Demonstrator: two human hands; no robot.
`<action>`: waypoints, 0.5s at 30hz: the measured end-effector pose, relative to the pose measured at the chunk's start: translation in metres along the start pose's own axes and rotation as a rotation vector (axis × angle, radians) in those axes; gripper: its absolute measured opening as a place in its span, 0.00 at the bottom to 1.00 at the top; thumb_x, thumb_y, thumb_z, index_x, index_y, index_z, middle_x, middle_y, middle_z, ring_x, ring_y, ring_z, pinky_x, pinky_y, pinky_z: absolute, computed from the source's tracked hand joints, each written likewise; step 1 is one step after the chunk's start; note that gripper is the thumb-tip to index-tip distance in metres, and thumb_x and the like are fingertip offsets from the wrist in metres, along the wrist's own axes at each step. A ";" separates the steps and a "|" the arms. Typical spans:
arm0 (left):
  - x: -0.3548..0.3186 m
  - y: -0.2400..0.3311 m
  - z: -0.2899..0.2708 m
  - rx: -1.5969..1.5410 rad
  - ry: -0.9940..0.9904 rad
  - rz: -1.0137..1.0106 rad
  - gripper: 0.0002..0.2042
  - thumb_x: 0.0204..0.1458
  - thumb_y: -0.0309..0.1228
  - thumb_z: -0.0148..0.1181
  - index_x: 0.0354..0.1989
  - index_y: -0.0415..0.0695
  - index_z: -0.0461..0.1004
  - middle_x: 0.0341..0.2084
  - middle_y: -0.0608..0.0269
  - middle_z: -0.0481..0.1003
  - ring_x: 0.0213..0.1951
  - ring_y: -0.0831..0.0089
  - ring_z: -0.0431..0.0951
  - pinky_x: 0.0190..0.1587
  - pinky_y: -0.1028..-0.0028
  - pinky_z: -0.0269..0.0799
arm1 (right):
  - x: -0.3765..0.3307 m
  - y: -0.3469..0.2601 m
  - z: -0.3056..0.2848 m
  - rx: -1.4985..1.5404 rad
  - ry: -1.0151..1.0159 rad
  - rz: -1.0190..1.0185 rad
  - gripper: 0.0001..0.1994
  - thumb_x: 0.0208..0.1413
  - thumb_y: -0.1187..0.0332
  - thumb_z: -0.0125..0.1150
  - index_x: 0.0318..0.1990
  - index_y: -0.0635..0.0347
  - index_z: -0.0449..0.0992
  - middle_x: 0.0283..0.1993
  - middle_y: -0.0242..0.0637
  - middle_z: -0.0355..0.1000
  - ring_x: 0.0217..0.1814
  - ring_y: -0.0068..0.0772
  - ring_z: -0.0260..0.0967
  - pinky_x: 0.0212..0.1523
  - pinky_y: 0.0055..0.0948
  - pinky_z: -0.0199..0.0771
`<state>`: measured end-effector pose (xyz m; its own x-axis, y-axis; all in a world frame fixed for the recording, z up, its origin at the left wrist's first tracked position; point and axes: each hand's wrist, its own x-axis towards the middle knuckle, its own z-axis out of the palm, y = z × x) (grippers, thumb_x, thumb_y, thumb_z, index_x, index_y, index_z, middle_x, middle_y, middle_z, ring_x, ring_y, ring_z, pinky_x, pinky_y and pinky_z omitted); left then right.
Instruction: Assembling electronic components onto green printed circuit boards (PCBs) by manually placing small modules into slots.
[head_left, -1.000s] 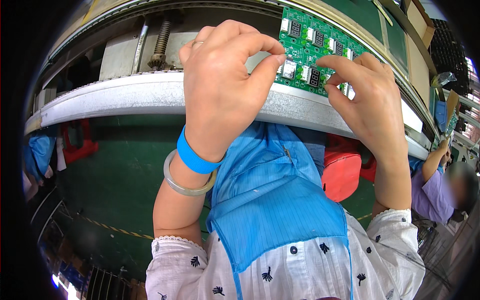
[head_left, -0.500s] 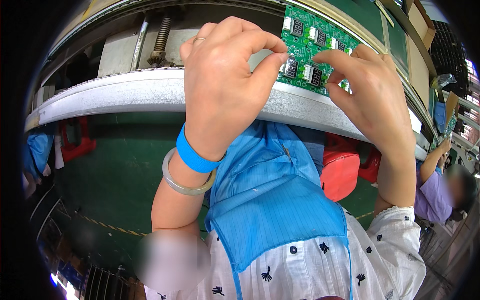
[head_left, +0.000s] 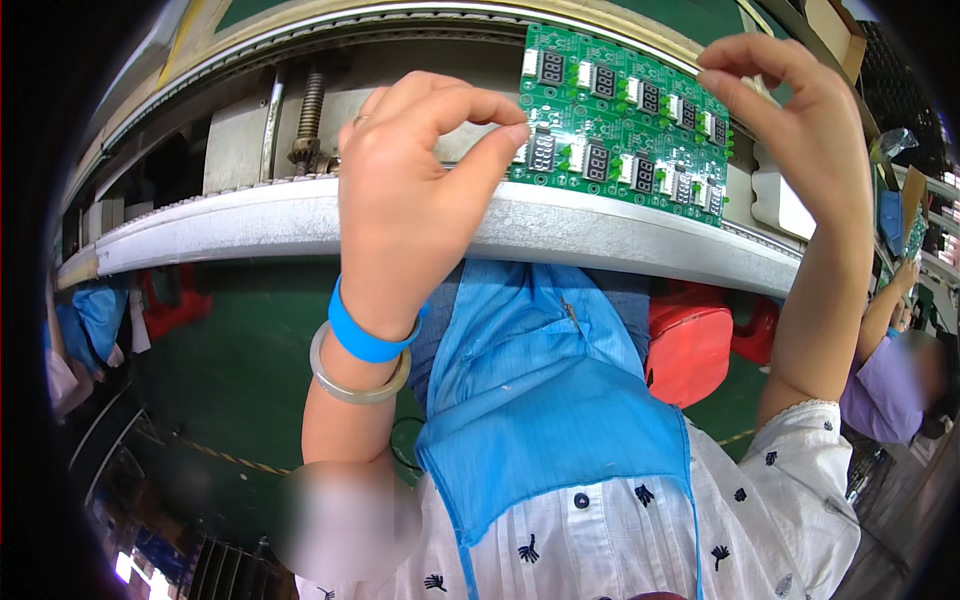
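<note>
A green circuit board panel (head_left: 612, 125) lies across the metal rails in front of me. It carries two rows of three-digit displays with white connectors and small green parts. At the panel's left edge, my left hand (head_left: 420, 160) has thumb and index fingertip pressed together; whatever sits between them is hidden. My right hand (head_left: 800, 115) is raised beyond the panel's far right corner. Its thumb and index finger are pinched, and I cannot make out anything between them. A blue band and a pale bangle circle my left wrist.
A silver rail (head_left: 270, 215) runs along my side of the track. Left of the panel stands a spring-like threaded rod (head_left: 311, 110). A white container (head_left: 782, 200) sits under my right forearm. A red stool (head_left: 690, 350) is below; a co-worker in purple (head_left: 882, 395) is far right.
The panel has shifted left along the rails, with my left hand staying at its left edge. My right hand has lifted away from the displays, toward the far right.
</note>
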<state>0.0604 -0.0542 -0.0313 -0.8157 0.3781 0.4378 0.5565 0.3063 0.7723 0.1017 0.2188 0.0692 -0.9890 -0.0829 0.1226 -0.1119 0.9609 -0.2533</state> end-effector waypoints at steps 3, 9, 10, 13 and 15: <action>0.004 0.002 0.001 -0.064 -0.020 -0.033 0.03 0.47 0.26 0.71 0.30 0.44 0.84 0.31 0.64 0.80 0.37 0.64 0.77 0.40 0.66 0.67 | -0.003 0.002 -0.003 -0.007 0.050 -0.015 0.07 0.53 0.71 0.72 0.39 0.60 0.84 0.36 0.32 0.79 0.43 0.28 0.72 0.46 0.29 0.69; 0.004 0.003 0.007 0.010 -0.022 -0.022 0.03 0.48 0.25 0.70 0.30 0.44 0.84 0.30 0.64 0.81 0.36 0.65 0.77 0.38 0.67 0.68 | -0.033 -0.036 0.027 0.095 -0.057 -0.288 0.08 0.45 0.75 0.72 0.35 0.60 0.84 0.34 0.35 0.75 0.41 0.41 0.71 0.44 0.37 0.71; 0.005 0.004 0.007 0.016 -0.019 -0.025 0.03 0.48 0.25 0.70 0.31 0.44 0.84 0.30 0.64 0.81 0.36 0.65 0.77 0.38 0.67 0.68 | -0.035 -0.038 0.032 0.070 -0.049 -0.279 0.08 0.44 0.74 0.71 0.34 0.59 0.83 0.32 0.34 0.73 0.41 0.42 0.69 0.45 0.39 0.70; 0.004 0.004 0.006 0.009 -0.029 -0.039 0.03 0.48 0.26 0.71 0.31 0.45 0.84 0.31 0.65 0.81 0.37 0.66 0.76 0.41 0.67 0.66 | -0.038 -0.038 0.043 0.005 -0.021 -0.269 0.08 0.45 0.73 0.71 0.35 0.57 0.83 0.34 0.33 0.73 0.43 0.41 0.69 0.46 0.38 0.68; 0.001 0.003 0.007 0.043 -0.022 -0.029 0.02 0.49 0.27 0.70 0.31 0.45 0.84 0.32 0.66 0.81 0.37 0.66 0.76 0.42 0.67 0.65 | -0.039 -0.038 0.045 -0.029 -0.035 -0.269 0.08 0.45 0.73 0.71 0.35 0.56 0.83 0.34 0.33 0.73 0.44 0.40 0.69 0.47 0.38 0.68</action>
<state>0.0621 -0.0471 -0.0317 -0.8280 0.3873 0.4054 0.5397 0.3545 0.7636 0.1401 0.1740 0.0310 -0.9270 -0.3447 0.1481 -0.3686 0.9104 -0.1881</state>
